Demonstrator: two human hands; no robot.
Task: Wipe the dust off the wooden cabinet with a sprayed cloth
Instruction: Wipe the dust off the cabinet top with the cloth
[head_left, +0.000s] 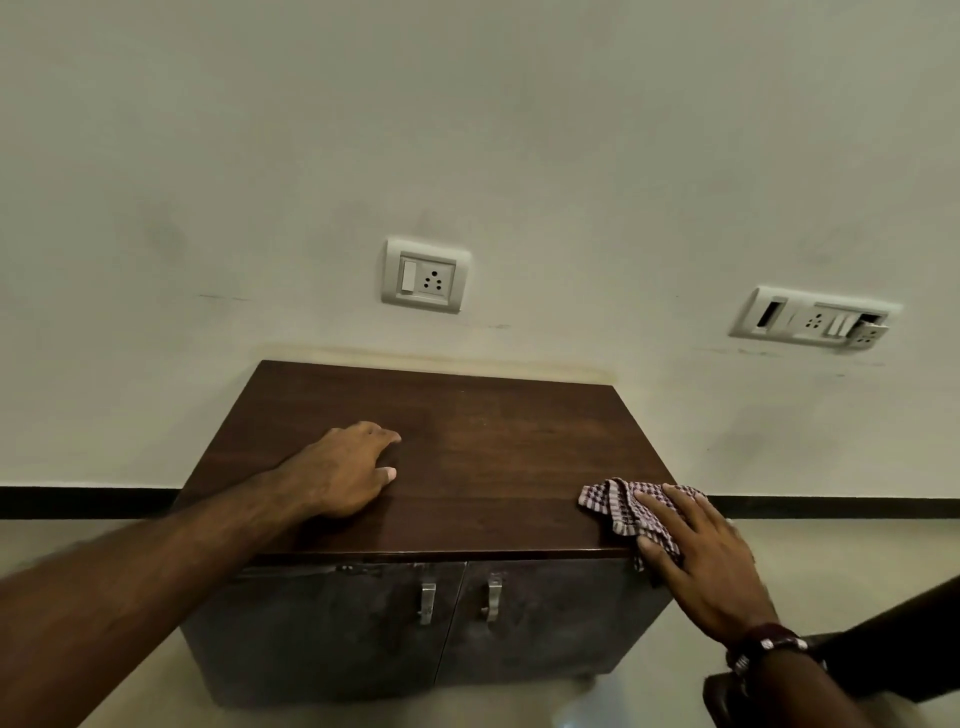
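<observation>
Head view, looking down at the wooden cabinet (467, 457) against the pale wall (467, 130). My right hand (696, 551) presses the checked cloth (618, 506) flat onto the cabinet top at its front right corner, lower right of the frame; the fingers (657, 504) lie straight and spread over the fabric, and the thumb reaches the front edge. Part of the cloth bunches out to the left of the hand, and part of it hangs over the front edge. My left hand (348, 467) rests on the top left of centre, holding nothing; its fingers are loosely bent, tips touching the wood, the forearm running in from the lower left of the frame. I judge it to be bracing me.

Progress, as a judgement: wiping is under way at the right front corner. The top shows a faintly uneven sheen, but I cannot tell which parts are already clean. The two doors (363, 623) below look dull and streaked, so they probably remain to be done. No spray bottle is in view.

Above the cabinet, two socket plates (425, 275) sit on the wall, one at centre and one at right.
</observation>
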